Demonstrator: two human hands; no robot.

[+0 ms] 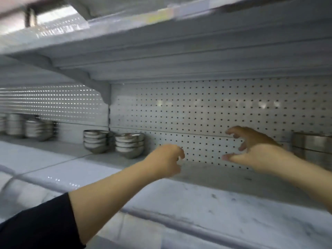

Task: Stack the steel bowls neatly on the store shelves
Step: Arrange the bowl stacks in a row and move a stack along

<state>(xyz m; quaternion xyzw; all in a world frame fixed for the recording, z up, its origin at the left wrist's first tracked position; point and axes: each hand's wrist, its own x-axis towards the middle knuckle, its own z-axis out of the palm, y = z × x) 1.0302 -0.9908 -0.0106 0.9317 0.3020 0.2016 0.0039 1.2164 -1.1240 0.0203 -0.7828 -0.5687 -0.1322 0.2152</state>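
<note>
2 bowl stacks (nested), shelf

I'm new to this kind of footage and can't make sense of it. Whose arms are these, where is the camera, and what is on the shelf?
There is no machine here. A person wears one camera on the head, so you look forward and down along their own arms.

The left hand and right hand reach over a white store shelf. Both hold nothing; the fingers of the right hand are spread and bent, as if about to grasp or having just let go.

Behind them is a white panel with rows of holes. Against it stand two short stacks of steel bowls, side by side. More stacks stand further left, blurred. At the right edge is larger steel ware, partly cut off. Another shelf hangs overhead.
</note>
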